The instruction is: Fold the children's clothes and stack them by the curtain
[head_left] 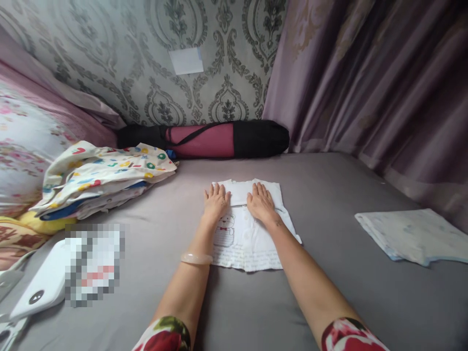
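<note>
A small white buttoned shirt point(239, 243) lies on the grey sheet point(325, 190) in front of me, its far part folded over toward me. Printed text runs along its near edge, and a bear drawing with a red bow shows on the left. My left hand point(216, 201) rests flat on the upper left of the folded part, fingers spread. On the upper right, my right hand point(261, 202) presses palm down, fingers stretched out. Both hands cover bits of the cloth.
A pile of patterned clothes point(109, 170) sits at the left. Nearer are a white device point(47, 278) and a blurred-out item point(97, 265). A folded pale cloth point(417, 236) lies right. A maroon and black rolled bag point(204, 140) lies along the wall, beside purple curtains point(329, 73).
</note>
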Available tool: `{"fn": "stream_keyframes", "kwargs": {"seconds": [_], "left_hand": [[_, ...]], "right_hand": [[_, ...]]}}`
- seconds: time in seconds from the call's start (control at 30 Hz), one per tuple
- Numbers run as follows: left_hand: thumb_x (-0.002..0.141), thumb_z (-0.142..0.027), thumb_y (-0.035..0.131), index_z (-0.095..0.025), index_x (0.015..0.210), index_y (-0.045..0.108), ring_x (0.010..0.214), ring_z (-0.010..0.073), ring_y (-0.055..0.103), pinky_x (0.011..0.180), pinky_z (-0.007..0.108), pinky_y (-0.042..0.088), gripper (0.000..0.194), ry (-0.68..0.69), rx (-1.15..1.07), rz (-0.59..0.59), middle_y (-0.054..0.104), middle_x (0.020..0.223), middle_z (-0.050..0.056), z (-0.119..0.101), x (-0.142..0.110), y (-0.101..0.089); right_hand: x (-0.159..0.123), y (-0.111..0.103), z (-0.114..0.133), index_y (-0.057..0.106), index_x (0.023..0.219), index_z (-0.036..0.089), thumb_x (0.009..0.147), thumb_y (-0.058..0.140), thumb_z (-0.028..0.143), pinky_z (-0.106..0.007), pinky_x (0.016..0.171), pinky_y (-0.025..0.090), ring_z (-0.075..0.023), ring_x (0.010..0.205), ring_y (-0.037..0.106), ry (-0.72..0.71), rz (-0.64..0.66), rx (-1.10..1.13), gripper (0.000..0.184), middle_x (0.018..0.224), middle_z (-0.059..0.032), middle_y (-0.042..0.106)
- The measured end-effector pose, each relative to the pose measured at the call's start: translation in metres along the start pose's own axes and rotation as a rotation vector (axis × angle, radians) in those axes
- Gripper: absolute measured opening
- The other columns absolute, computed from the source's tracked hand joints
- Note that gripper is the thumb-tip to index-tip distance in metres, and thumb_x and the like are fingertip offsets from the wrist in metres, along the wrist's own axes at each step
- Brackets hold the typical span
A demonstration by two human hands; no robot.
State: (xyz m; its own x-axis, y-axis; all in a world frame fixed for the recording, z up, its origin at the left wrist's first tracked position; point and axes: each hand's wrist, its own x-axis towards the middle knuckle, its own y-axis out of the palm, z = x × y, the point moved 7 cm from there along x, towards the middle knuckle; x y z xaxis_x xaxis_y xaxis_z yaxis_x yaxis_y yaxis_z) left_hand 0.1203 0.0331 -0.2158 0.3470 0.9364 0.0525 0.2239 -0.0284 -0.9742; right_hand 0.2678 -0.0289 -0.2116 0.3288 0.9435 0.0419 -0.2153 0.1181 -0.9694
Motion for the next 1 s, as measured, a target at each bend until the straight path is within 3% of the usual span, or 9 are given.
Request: {"fn": "stream_keyframes", "kwargs": {"seconds": [0.17, 0.33, 0.5, 0.57, 0.87, 1.0], "left_hand": [[0.1, -0.038, 0.022, -0.012, 0.148, 0.034, 0.147, 0.0289, 0.015, 0.12, 0.051, 0.012, 0.055, 0.167, 0.055, -0.125, 0.029, 0.156, 0.011, -0.031, -0.003, -0.016], [0.101, -0.035, 0.023, -0.013, 0.149, 0.033, 0.148, 0.0259, 0.012, 0.121, 0.046, 0.012, 0.054, 0.31, 0.064, -0.137, 0.029, 0.157, 0.008, -0.055, -0.008, -0.009], [0.101, -0.038, 0.022, -0.015, 0.148, 0.035, 0.146, 0.0245, 0.019, 0.119, 0.043, 0.018, 0.053, 0.3, 0.016, 0.081, 0.029, 0.157, 0.006, -0.053, -0.008, 0.009], [0.101, -0.039, 0.022, -0.017, 0.148, 0.035, 0.146, 0.0242, 0.021, 0.119, 0.043, 0.02, 0.053, 0.282, 0.002, 0.114, 0.028, 0.157, 0.006, -0.052, -0.008, 0.01], [0.101, -0.038, 0.024, -0.014, 0.146, 0.037, 0.146, 0.0238, 0.022, 0.119, 0.044, 0.02, 0.053, 0.29, -0.022, 0.077, 0.03, 0.156, 0.007, -0.053, -0.008, 0.005], [0.101, -0.031, 0.021, -0.01, 0.145, 0.038, 0.145, 0.0222, 0.025, 0.12, 0.042, 0.018, 0.052, 0.199, -0.026, -0.075, 0.033, 0.155, 0.01, -0.043, -0.004, -0.009]], "right_hand": [[-0.002, -0.014, 0.007, 0.026, 0.151, 0.003, 0.098, 0.024, 0.029, -0.04, 0.118, 0.011, -0.0244, 0.147, 0.016, -0.071, -0.05, 0.004, 0.059, 0.158, -0.0137, 0.023], [-0.002, -0.016, 0.008, 0.025, 0.151, 0.004, 0.097, 0.024, 0.027, -0.04, 0.119, 0.008, -0.0235, 0.147, 0.014, -0.128, -0.082, -0.011, 0.059, 0.159, -0.0129, 0.021], [0.0, 0.002, 0.003, 0.03, 0.149, 0.003, 0.097, 0.023, 0.029, -0.038, 0.118, 0.011, -0.0224, 0.146, 0.018, -0.137, 0.02, -0.01, 0.058, 0.158, -0.0115, 0.024], [0.001, 0.005, 0.002, 0.03, 0.149, 0.003, 0.097, 0.023, 0.028, -0.038, 0.118, 0.011, -0.0222, 0.146, 0.018, -0.132, 0.032, -0.012, 0.058, 0.158, -0.0112, 0.025], [0.001, 0.0, 0.004, 0.031, 0.149, 0.003, 0.097, 0.025, 0.028, -0.039, 0.118, 0.011, -0.0233, 0.146, 0.019, -0.132, 0.029, -0.002, 0.058, 0.158, -0.0121, 0.025], [-0.004, -0.01, 0.023, 0.031, 0.149, 0.004, 0.097, 0.026, 0.027, -0.039, 0.119, 0.008, -0.0222, 0.146, 0.017, -0.213, -0.061, -0.004, 0.057, 0.158, -0.0117, 0.025]]}}
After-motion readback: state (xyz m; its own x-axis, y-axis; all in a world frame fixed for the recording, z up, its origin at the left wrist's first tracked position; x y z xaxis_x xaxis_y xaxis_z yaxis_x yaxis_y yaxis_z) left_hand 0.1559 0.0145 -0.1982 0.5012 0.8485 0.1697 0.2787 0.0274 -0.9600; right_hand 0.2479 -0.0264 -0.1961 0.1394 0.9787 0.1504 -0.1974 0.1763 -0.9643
